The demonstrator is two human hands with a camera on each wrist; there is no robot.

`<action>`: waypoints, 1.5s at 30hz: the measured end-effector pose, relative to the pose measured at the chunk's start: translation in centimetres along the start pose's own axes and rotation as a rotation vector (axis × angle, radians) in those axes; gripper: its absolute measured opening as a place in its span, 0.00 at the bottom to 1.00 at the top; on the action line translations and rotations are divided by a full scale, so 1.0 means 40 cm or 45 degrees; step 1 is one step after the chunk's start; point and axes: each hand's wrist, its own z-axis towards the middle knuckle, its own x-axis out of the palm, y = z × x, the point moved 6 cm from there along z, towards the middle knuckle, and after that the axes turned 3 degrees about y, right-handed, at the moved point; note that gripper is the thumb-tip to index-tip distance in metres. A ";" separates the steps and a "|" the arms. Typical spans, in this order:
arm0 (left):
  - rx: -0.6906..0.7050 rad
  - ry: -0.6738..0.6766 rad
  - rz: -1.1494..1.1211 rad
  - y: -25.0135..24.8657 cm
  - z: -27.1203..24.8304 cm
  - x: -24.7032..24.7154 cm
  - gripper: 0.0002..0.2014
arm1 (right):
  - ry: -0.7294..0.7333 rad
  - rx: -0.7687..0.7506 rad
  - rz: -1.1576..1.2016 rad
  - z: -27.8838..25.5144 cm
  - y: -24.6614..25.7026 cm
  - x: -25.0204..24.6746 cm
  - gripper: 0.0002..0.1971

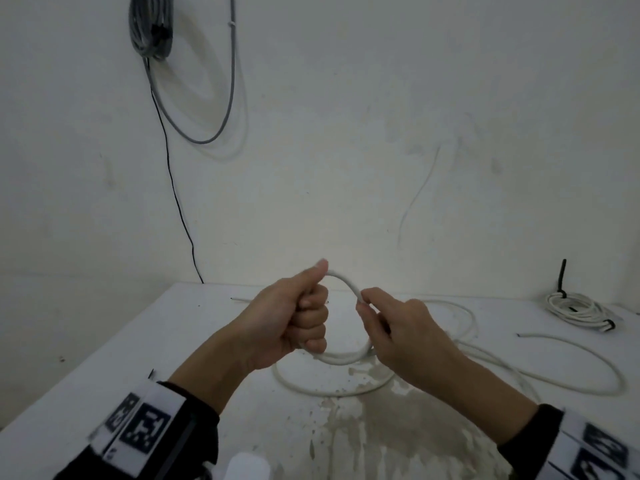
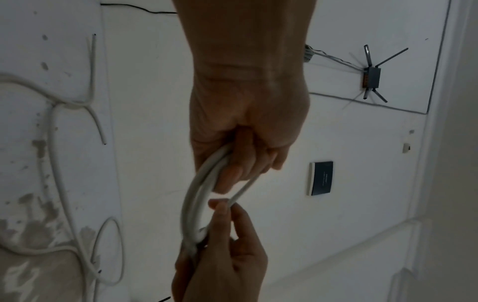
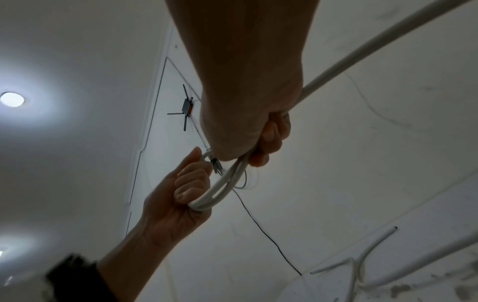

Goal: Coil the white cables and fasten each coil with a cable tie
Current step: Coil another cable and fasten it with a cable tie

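A small coil of white cable (image 1: 346, 356) hangs in the air above the white table (image 1: 104, 368). My left hand (image 1: 304, 317) grips its left side in a fist, thumb up. My right hand (image 1: 372, 310) pinches the top strand of the coil on its right side. In the left wrist view the cable coil (image 2: 194, 196) runs from my left hand (image 2: 245, 159) down to my right hand (image 2: 222, 235). In the right wrist view the cable (image 3: 362, 53) trails past my right hand (image 3: 261, 143). The rest of the cable (image 1: 398, 382) lies in loose loops on the table.
A finished white coil (image 1: 575, 308) bound with black ties lies at the table's far right. Another loose white cable (image 1: 588, 358) curves along the right. A grey cable bundle (image 1: 150, 26) hangs on the wall. The table front (image 1: 381, 427) is stained.
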 end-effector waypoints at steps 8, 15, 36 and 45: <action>0.480 -0.359 -0.423 -0.120 -0.034 -0.140 0.31 | 0.565 0.298 0.381 -0.044 -0.079 -0.019 0.23; 0.608 -0.439 -0.084 -0.152 -0.079 -0.194 0.29 | 0.529 1.020 0.839 -0.077 -0.205 -0.079 0.20; 0.620 -0.294 0.217 -0.039 0.005 -0.075 0.22 | 0.281 -0.010 0.387 0.043 0.199 0.027 0.11; 0.483 0.074 -0.747 -0.048 -0.011 -0.069 0.18 | 0.293 0.576 0.635 -0.010 0.103 0.068 0.29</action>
